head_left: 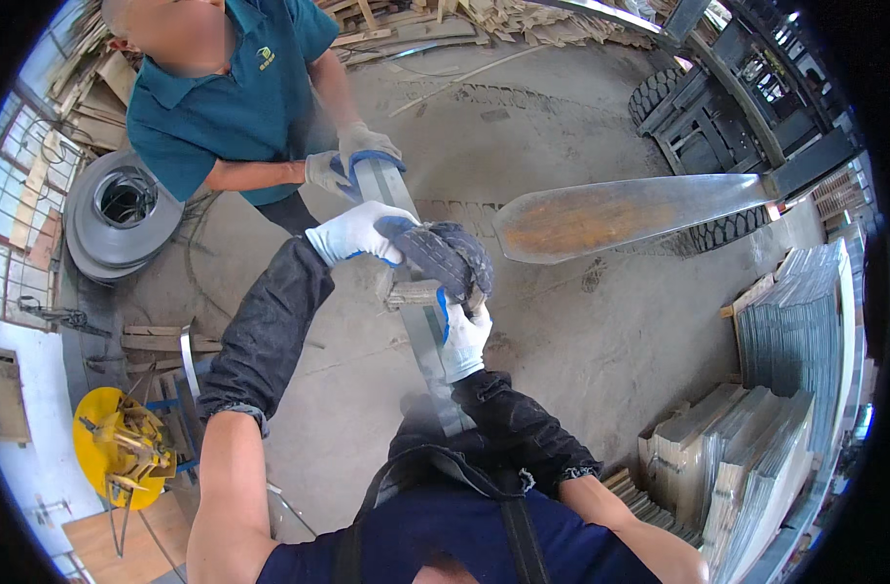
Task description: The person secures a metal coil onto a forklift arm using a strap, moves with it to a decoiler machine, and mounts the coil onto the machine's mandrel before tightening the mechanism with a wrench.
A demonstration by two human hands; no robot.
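A long, flat grey metal piece [424, 339] runs from near my waist to a co-worker's gloved hands [368, 150] at its far end. Over its middle I hold a bundled dark grey cloth [452, 255], possibly a work glove or a denim rag. My left hand [364, 232], in a white glove with blue palm coating, grips the bundle's upper left side. Its lower right edge is pinched in my right hand [465, 332], gloved the same way. Just below the cloth, a worn block [413, 293], apparently wooden, lies across the metal.
A forklift fork [627, 215] juts in from the right. Stacked metal sheets [791, 343] and wrapped bundles [715, 445] stand at lower right. Coiled metal strip [123, 212] and a yellow round-based device [123, 449] are on the left; scrap wood [415, 33] is heaped behind.
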